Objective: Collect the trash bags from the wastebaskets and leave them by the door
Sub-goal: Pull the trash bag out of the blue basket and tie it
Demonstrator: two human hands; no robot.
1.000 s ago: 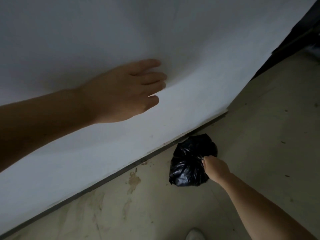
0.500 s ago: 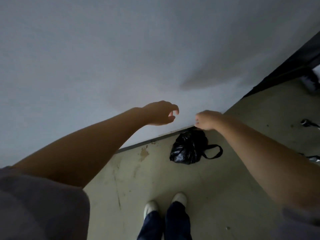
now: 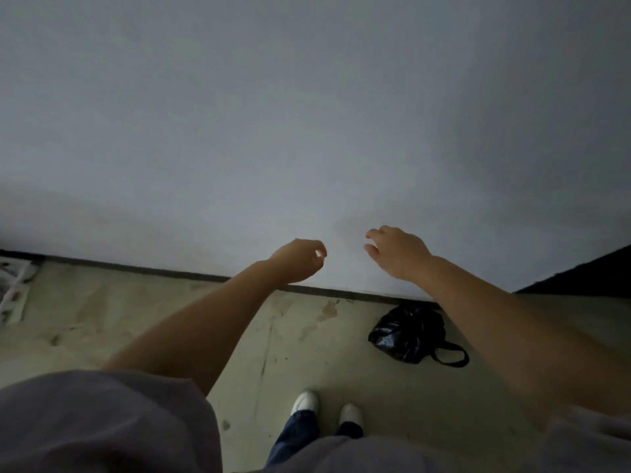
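Note:
A small black trash bag [image 3: 408, 336] lies on the floor against the base of the white wall [image 3: 307, 131], its handle loop trailing to the right. My left hand [image 3: 300, 261] hangs in the air in front of the wall with fingers loosely curled and holds nothing. My right hand [image 3: 397, 252] is raised beside it, fingers relaxed and empty, well above the bag. Neither hand touches the bag.
My two white shoes [image 3: 326, 406] stand on the stained pale floor [image 3: 170, 329] a short step from the bag. A dark opening [image 3: 587, 278] shows at the right edge. Some printed paper [image 3: 13, 285] lies at the far left by the wall.
My right hand let go of the bag and rose away from it; the bag stays on the floor by the wall. I have straightened up, and my left hand came off the wall.

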